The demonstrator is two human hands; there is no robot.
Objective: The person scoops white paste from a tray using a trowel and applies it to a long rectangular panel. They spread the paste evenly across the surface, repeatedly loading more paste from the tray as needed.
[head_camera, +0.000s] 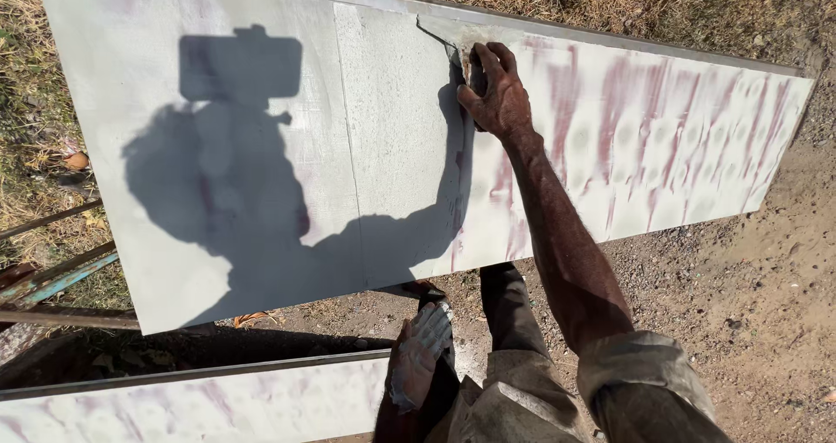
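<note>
right hand (pixel 495 90) clenched around scraper (pixel 459 58) against grey panel (pixel 261 147) | left hand (pixel 420 349) hangs below, loosely open, putty-smeared, empty

You have no packages, labels, signs or screens before you here; nothing in view carries printing or a display.

Hard direct sun from behind the person. Sharp dark shadow of head, camera and raised arm on the pale panel (pixel 261 147). Panel bright, near glare at its right end. Deep shade beneath its lower edge. Focus crisp throughout; straight edges bow slightly toward the corners.
</note>
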